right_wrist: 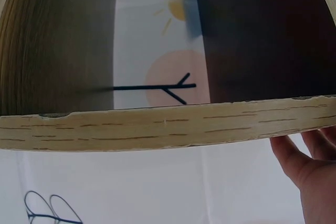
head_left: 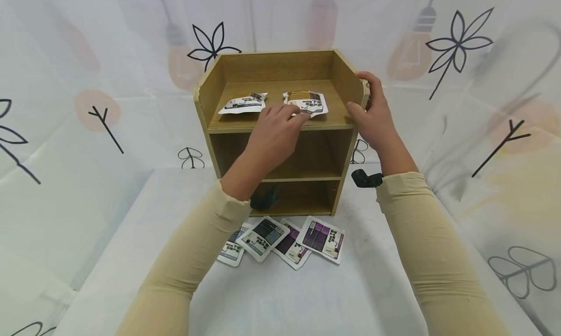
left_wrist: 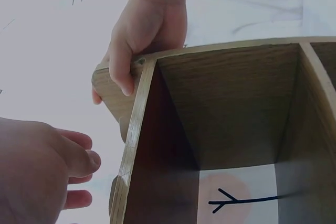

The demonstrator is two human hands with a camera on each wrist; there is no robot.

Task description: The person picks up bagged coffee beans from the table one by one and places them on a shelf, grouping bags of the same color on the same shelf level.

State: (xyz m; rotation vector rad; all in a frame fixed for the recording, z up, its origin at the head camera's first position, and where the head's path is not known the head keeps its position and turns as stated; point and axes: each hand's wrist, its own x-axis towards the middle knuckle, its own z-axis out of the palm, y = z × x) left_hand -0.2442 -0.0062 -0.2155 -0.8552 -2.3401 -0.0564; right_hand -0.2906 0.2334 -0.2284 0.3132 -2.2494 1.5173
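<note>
A small wooden shelf (head_left: 280, 179) stands upright on a white surface. My right hand (head_left: 374, 113) grips the right side panel of its top tier, thumb inside and fingers outside. In the left wrist view, that same right hand (left_wrist: 149, 30) holds the panel's edge. My left hand (head_left: 276, 134) is over the top tier's front edge, fingers loosely bent near a white and gold packet (head_left: 307, 102). Nothing shows between its fingers in the left wrist view (left_wrist: 47, 169). Another white packet (head_left: 244, 103) lies left of it on the top tier.
Several flat packets lie overlapping before the shelf, including a purple one (head_left: 322, 238) and a dark grey one (head_left: 264, 237). A dark object (head_left: 265, 197) appears at the lowest compartment, partly behind the left forearm. Patterned white cloth (head_left: 109, 58) hangs behind and at both sides.
</note>
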